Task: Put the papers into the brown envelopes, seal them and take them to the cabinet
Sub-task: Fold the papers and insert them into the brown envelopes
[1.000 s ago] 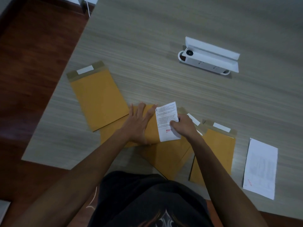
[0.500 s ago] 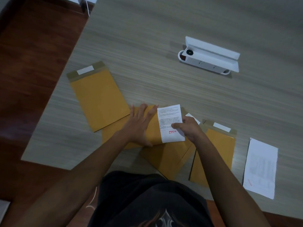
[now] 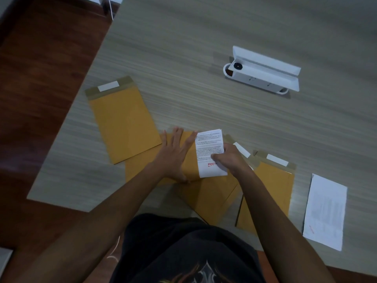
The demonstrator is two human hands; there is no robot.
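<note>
Table [image 3: 204, 37]: grey wood-grain top, bearing all items noted below.
Left envelope [image 3: 124, 123]: brown, lying flat near the table's left edge, flap open with a white strip across it.
Right envelope [image 3: 271, 186]: brown, flap open, partly overlapped by another brown envelope on its left.
Centre envelope [image 3: 189, 160]: brown, lying crosswise in front of the person, its mouth towards the right.
Loose paper [image 3: 324, 211]: white sheet, flat near the table's right front edge, apart from the envelopes.
White device [image 3: 263, 72]: long, lid raised, farther back on the table.
Folded paper [image 3: 210, 152]: printed, partly inside the centre envelope's mouth.
Left hand [image 3: 175, 158]: fingers spread, pressing flat on the centre envelope.
Right hand [image 3: 230, 158]: pinches the folded paper's right edge.
</note>
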